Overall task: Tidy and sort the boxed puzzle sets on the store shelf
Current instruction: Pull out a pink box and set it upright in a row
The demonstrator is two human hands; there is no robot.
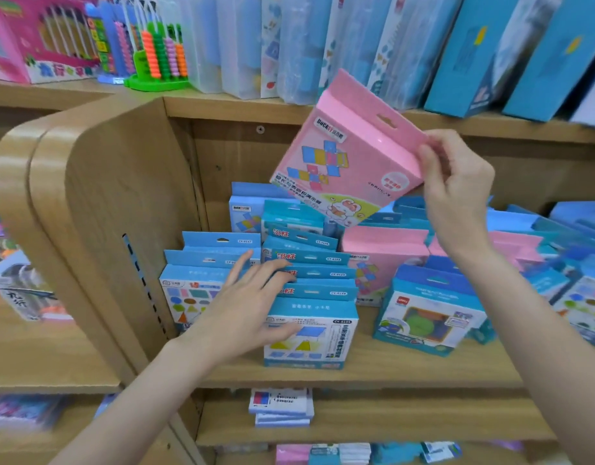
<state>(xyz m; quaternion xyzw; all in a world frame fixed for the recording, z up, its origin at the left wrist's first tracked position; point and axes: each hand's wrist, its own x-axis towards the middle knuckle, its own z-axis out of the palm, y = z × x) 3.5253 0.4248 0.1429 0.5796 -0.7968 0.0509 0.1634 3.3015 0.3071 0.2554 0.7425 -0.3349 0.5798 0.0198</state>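
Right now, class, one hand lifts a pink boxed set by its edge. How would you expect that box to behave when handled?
The pink box looks stiff: it holds its flat shape though the right hand pinches only one edge. It is probably light, since fingertips alone carry it. Held tilted by a glossy-looking edge, it might slip or swing.

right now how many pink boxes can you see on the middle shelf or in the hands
3, maybe more hidden. One pink box is held up by the right hand; a second stands on the shelf right of the blue row; a third is partly hidden behind the right arm.
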